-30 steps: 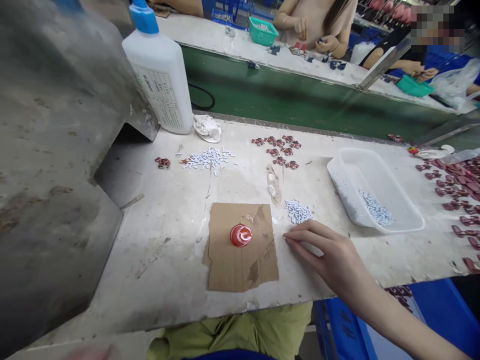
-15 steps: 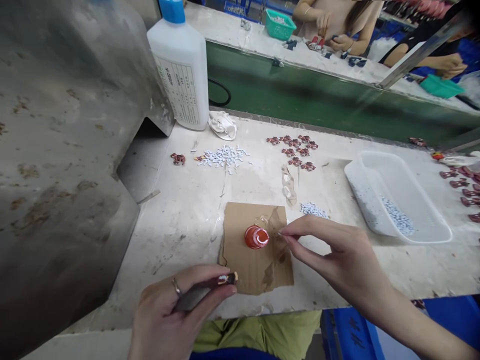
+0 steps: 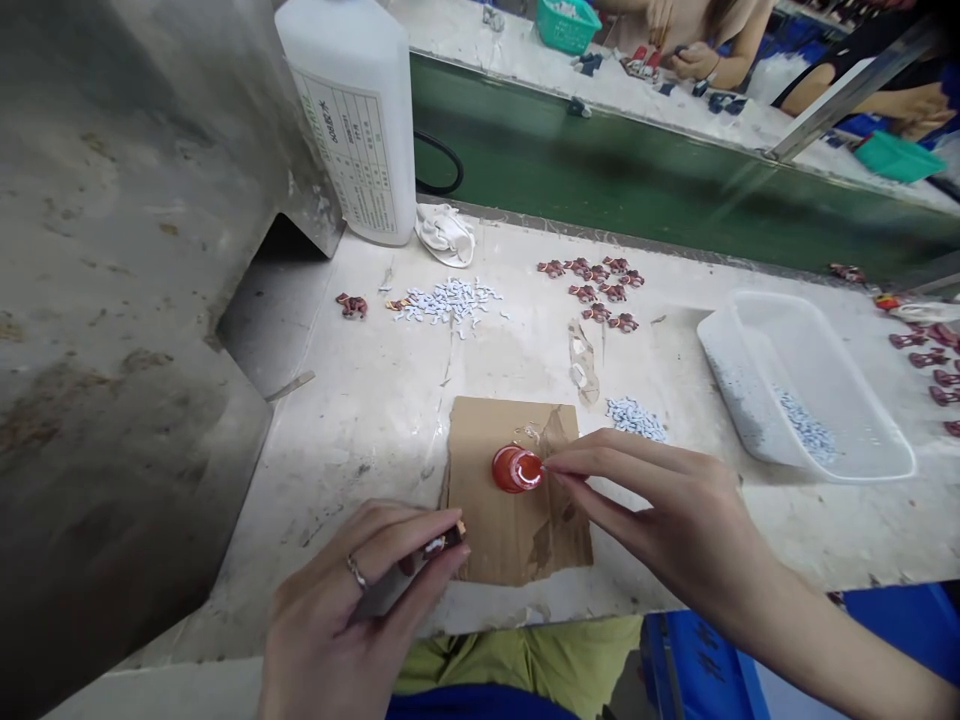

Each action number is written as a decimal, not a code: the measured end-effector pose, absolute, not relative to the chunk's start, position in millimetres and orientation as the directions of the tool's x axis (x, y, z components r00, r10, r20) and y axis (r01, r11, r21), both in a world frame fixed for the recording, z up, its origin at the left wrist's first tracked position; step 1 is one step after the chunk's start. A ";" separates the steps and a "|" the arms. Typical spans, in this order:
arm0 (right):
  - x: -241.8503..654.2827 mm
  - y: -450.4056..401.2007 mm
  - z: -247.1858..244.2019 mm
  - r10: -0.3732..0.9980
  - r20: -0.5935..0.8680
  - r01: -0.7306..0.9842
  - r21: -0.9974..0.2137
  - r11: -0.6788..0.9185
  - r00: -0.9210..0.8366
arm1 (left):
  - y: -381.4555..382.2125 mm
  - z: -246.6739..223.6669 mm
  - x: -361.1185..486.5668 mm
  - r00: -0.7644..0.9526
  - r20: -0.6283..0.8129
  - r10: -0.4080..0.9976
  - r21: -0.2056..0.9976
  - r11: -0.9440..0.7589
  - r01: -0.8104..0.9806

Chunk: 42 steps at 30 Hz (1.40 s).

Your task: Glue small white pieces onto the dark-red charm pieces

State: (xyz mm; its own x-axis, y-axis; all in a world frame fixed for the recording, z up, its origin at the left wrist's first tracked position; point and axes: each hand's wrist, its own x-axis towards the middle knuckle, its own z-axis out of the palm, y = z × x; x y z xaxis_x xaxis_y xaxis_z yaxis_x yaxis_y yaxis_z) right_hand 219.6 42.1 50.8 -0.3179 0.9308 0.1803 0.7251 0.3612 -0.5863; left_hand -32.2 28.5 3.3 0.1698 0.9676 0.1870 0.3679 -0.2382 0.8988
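While the left hand [image 3: 360, 590] pinched a small dark figure [image 3: 445, 541], the right reached inward, fingertips together beside the red cup [image 3: 517, 468].

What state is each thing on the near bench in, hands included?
Left hand: pinching a small dark figure.
Right hand: fingertips pinched at the cup's rim; contents too small to tell.
Red cup: open, on the cardboard.
Cardboard: flat, stained.
White bottle: upright, top out of view.
Cloth: crumpled.
Plastic tub: open, holding pale pieces.
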 end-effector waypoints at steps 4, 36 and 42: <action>219.7 43.0 48.7 0.925 0.185 0.725 -0.578 0.375 -0.331 | 27.8 3.9 -33.3 0.132 0.164 0.978 0.882 -0.205 0.425; 194.8 21.0 50.4 0.944 0.184 0.290 -0.920 0.264 -0.275 | 19.1 8.8 -14.8 0.294 0.265 0.919 0.871 -0.358 0.335; 193.4 20.6 51.7 0.927 0.201 0.373 -0.872 0.316 -0.316 | 14.0 10.0 -10.6 0.231 0.318 0.920 0.864 -0.381 0.330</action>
State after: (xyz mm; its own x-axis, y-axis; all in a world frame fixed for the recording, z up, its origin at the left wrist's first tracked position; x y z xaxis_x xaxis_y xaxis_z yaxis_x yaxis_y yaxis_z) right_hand 193.4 20.6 51.7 -0.3158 0.9273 0.2010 0.3730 0.3161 -0.8723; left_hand -10.6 14.0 10.0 0.2310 0.9196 0.3178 0.3300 -0.3813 0.8635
